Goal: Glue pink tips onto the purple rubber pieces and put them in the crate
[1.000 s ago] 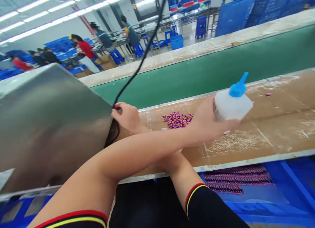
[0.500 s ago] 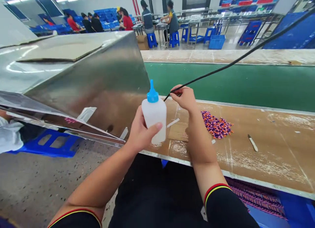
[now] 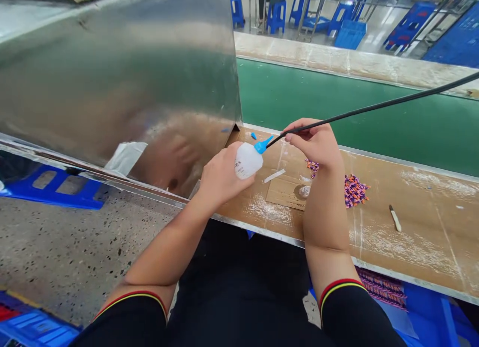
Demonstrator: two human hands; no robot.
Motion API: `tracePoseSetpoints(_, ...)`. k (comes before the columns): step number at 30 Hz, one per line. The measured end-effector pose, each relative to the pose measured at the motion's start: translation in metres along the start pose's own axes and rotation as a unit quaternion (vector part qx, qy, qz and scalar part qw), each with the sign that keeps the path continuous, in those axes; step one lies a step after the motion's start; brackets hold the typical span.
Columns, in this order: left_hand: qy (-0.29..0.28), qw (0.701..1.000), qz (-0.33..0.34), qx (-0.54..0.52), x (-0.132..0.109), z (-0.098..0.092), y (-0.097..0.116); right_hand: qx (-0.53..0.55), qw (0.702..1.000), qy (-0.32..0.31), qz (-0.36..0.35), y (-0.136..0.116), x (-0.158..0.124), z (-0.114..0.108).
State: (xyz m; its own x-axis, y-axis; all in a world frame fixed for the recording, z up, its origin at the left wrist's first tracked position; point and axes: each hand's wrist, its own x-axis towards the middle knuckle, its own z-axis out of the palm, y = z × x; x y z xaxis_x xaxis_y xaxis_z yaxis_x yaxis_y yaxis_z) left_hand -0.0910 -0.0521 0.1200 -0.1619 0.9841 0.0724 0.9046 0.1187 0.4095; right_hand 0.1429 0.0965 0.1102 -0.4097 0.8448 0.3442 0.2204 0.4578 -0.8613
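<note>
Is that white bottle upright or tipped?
Tipped: in the left hand, the bottle leans, its blue nozzle slanting toward the black cable.

Brown bench, flat cardboard, purple-and-orange pile, pale-handled tool

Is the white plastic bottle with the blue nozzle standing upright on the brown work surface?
No, the left hand holds the bottle tilted, its blue nozzle toward the right hand.

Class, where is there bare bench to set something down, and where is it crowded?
Brown bench shows bare right of the white-handled tool, small specks aside, and between it and the colourful pile. Crowded: by the left hand, right hand, bottle and cardboard.
</note>
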Motion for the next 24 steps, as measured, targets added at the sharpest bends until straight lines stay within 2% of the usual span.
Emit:
tracePoseSetpoints(5,-0.039,0.996,-0.004,0.081,0.005,-0.001,0.009,-0.006,1.0,-0.023,-0.004,0.005,-0.002,-0.009)
tracePoseSetpoints(12,-0.032,0.985,0.013,0.169,0.006,-0.01,0.017,-0.015,0.999,-0.04,-0.014,0.002,-0.004,-0.011)
tracePoseSetpoints(24,-0.035,0.982,0.016,0.186,0.009,-0.017,0.025,-0.019,0.999,-0.049,0.0,-0.007,-0.004,-0.011)
